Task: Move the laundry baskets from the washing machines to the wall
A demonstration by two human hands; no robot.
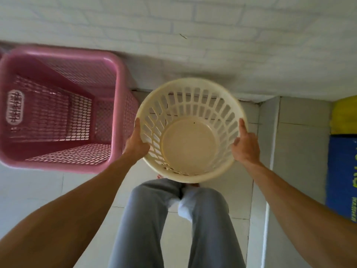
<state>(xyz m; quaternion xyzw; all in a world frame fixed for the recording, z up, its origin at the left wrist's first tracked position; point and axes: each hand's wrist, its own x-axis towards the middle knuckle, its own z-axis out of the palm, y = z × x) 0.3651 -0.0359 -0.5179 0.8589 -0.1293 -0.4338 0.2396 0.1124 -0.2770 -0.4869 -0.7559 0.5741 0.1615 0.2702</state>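
A white brick wall (193,35) is seen ahead, with a pale tiled floor (34,190) below it. A pink square basket (63,109) with mesh sides and a label on its inner wall is set on the floor at the foot of the wall, on the left. To the right, a yellow and blue object (343,151) is seen at the edge of view; what it is cannot be told. Grey trousers (170,225) are seen below. A round cream basket (191,130), slotted on its sides, with a plain solid bottom and nothing inside, is held upright just beside the pink one, near the wall. Its rim is gripped by the left hand (137,142) with fingers curled under, and by the right hand (245,144) on the opposite side, thumb laid along the rim.
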